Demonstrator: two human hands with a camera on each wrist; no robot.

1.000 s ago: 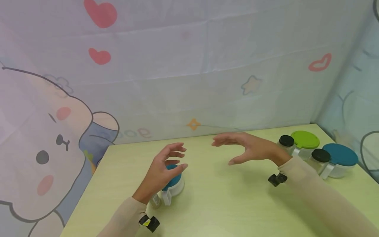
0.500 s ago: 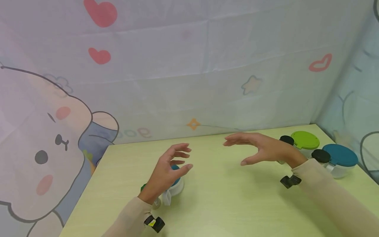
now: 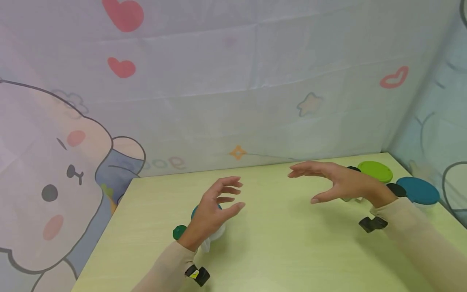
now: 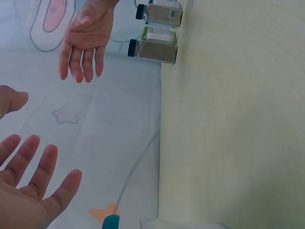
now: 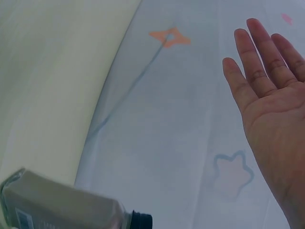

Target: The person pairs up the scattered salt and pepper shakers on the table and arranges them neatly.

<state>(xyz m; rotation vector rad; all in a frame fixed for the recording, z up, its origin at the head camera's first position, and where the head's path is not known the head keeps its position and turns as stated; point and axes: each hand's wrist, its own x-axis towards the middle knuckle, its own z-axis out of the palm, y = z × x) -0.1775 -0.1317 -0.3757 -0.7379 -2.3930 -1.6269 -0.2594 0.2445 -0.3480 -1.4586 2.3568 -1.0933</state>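
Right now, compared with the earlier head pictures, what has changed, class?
Both hands moved to the person's right: the left hand slightly, the right hand farther, widening their gap. A green cap, hidden at first, now shows. Nothing was taken hold of or let go. The green lid and neighbouring blue lid stayed put.
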